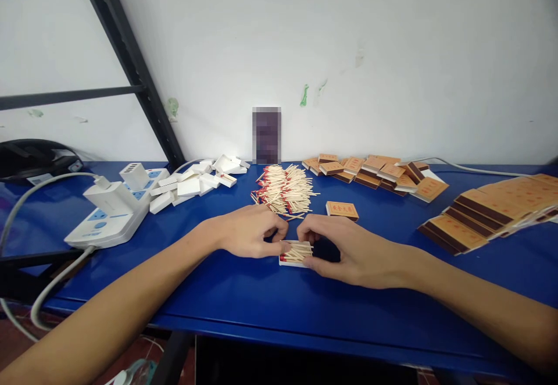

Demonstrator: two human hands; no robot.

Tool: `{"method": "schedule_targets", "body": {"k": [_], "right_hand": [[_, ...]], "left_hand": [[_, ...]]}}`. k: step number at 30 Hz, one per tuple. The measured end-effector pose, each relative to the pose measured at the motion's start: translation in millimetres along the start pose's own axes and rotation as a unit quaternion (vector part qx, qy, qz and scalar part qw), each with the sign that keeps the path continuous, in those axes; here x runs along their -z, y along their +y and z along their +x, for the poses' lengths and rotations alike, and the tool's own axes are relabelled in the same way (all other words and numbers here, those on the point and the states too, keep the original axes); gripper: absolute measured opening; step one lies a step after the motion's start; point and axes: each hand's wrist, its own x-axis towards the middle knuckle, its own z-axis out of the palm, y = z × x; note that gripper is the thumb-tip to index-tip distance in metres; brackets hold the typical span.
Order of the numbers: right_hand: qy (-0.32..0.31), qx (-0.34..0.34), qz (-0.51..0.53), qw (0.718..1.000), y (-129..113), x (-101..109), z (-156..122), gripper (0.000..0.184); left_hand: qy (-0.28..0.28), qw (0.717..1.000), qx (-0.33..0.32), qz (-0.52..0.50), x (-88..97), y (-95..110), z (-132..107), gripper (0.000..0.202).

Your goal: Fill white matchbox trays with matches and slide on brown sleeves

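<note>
A small white matchbox tray [296, 263] holding matches [299, 251], red heads to the left, lies on the blue table in front of me. My right hand [344, 251] grips its right end between thumb and fingers. At the left end, my left hand [253, 231] has its thumb on the red-headed matches and its fingers curled at the far side. Just beyond my hands is a big heap of loose matches [285, 190]. One brown printed matchbox sleeve [342, 210] lies behind my right hand.
White empty trays [189, 184] are piled at the back left, near a power strip [126, 216] with plugs and cables. Brown matchbox sleeves [375, 170] lie heaped at the back right. Stacked matchboxes [501, 210] spread along the right side. A blurred dark object [267, 135] stands against the wall.
</note>
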Motion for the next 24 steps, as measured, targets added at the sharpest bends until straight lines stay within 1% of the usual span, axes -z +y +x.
{"method": "schedule_targets", "body": {"k": [2,5,7,11,14,20,22,24], "right_hand": [[-0.002,0.006,0.027,1.000,3,2,1,0.010],[-0.001,0.014,0.058,0.998,9,1,2,0.014],[0.001,0.014,0.070,0.997,12,-1,3,0.013],[0.001,0.001,0.105,0.994,14,-4,6,0.011],[-0.004,-0.016,0.135,0.991,11,-4,8,0.014],[-0.024,-0.045,0.166,0.985,3,-1,9,0.017],[-0.024,-0.049,0.172,0.984,3,-1,9,0.016],[-0.021,-0.048,0.172,0.984,5,-2,8,0.014]], "left_hand": [[0.000,1.000,-0.002,-0.003,-2.7,0,1,0.033],[0.005,1.000,-0.003,-0.001,-5.0,0,1,0.035],[0.012,1.000,-0.002,0.006,-6.0,0,2,0.035],[0.017,1.000,-0.004,0.022,-7.9,0,3,0.036],[0.014,1.000,-0.004,0.021,-7.9,0,3,0.039],[0.000,1.000,0.017,0.003,0.0,3,0,0.033],[0.005,1.000,0.025,-0.009,3.8,5,-2,0.035],[0.013,0.999,0.027,-0.015,6.2,7,-3,0.041]]}}
